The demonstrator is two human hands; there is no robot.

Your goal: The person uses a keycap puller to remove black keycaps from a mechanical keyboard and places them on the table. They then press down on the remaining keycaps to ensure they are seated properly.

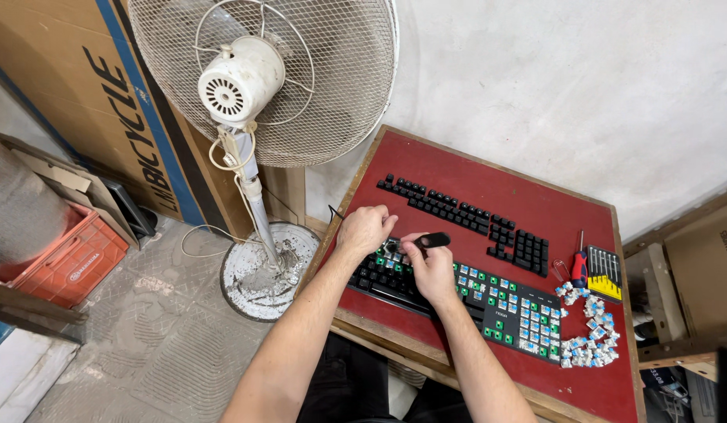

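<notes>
The keyboard [465, 301] lies slantwise on the red surface [457, 168], near its front edge, with most keycaps off its right part so that blue and green switches show. The left hand [365, 229] rests on the keyboard's left end, fingers curled down onto the keys that remain there. The right hand [431, 270] sits just beside it, over the middle of the board, pinching a black tool [431, 240] between thumb and fingers; the tool's tip points toward the left hand, and what it touches is hidden by the fingers. Behind the keyboard, loose black keycaps [465, 219] are laid out in rows on the surface. At the right end, a heap of pulled switches [589, 337] lies beside the keyboard, with a red-handled screwdriver [580, 265] and a yellow bit set [604, 272] just behind it. A white pedestal fan [261, 78] stands on the floor left of the surface.
</notes>
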